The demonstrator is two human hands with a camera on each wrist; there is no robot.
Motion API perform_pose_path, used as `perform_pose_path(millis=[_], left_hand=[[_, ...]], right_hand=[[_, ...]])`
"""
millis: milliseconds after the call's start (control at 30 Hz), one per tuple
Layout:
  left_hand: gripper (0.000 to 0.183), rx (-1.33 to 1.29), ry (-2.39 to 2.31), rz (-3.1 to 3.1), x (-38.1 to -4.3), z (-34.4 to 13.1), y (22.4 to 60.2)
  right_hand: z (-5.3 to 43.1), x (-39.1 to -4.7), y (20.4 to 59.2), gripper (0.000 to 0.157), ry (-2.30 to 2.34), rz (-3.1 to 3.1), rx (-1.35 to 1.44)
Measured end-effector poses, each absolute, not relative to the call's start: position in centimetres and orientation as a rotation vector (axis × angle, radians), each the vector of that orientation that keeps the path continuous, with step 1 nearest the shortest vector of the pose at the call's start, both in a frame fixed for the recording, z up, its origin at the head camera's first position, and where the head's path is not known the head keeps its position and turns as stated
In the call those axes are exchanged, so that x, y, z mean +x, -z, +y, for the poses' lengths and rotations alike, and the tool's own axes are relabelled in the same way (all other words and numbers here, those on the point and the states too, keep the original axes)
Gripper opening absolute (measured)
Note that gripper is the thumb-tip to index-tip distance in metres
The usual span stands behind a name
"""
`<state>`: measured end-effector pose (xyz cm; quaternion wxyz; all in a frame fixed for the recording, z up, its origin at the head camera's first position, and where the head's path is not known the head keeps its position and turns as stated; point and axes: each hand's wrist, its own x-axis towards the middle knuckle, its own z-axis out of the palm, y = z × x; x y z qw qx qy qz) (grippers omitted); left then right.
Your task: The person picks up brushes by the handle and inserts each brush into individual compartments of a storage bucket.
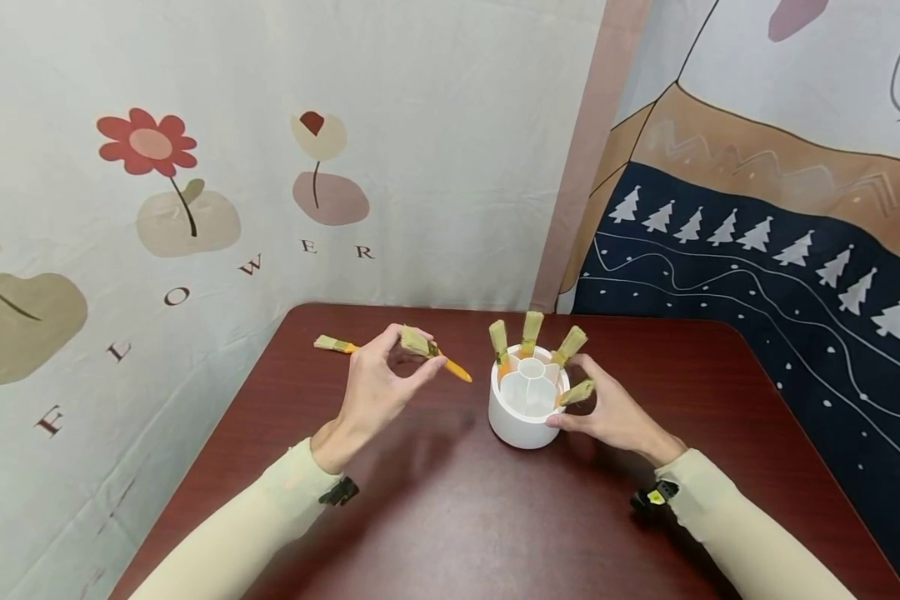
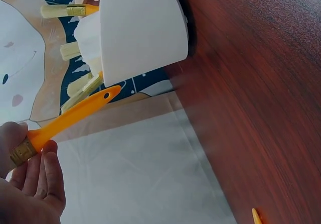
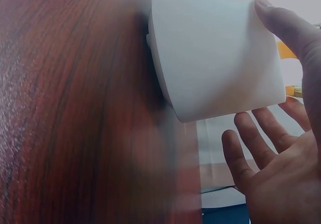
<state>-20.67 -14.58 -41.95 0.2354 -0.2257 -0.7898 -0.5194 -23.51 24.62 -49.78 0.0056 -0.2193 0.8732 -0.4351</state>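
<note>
My left hand [image 1: 378, 383] pinches a flat paintbrush [image 1: 459, 371] between thumb and fingers. In the left wrist view, the brush's orange handle [image 2: 75, 114] points toward the holder, with the grip near its metal band. To the right stands a round white desk organizer [image 1: 523, 427] with inner compartments. Several paintbrushes [image 1: 531, 329] stand in it, bristles up, spread around its rim. My right hand [image 1: 621, 414] holds the organizer at its right side, the thumb [image 3: 283, 20] on the near side near the rim and the fingers around the far side.
Another paintbrush [image 1: 334, 343] lies on the dark red-brown table [image 1: 450, 517], just left of and behind my left hand. A pale flower-print cloth [image 1: 435, 167] hangs behind the table, and a navy tree-print cloth [image 1: 727, 275] hangs at the right.
</note>
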Motion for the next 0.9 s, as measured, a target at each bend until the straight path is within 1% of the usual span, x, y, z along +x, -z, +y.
perform_pose_path(millis=[300,733,900], left_hand=[[0.029,-0.603,1.447,-2.161,-20.3,-14.2,41.7],[0.031,-0.573,1.507,-2.072,-19.1,-12.8,40.8],[0.032,-0.562,1.533,-2.059,-18.8,-12.4,40.5]], right_hand=[[24.1,-23.0,49.7,0.092,1.368,2.785,-0.676],[23.1,-21.8,49.7,0.100,1.439,2.823,-0.575],[22.6,-21.1,49.5,0.099,1.438,2.845,-0.499]])
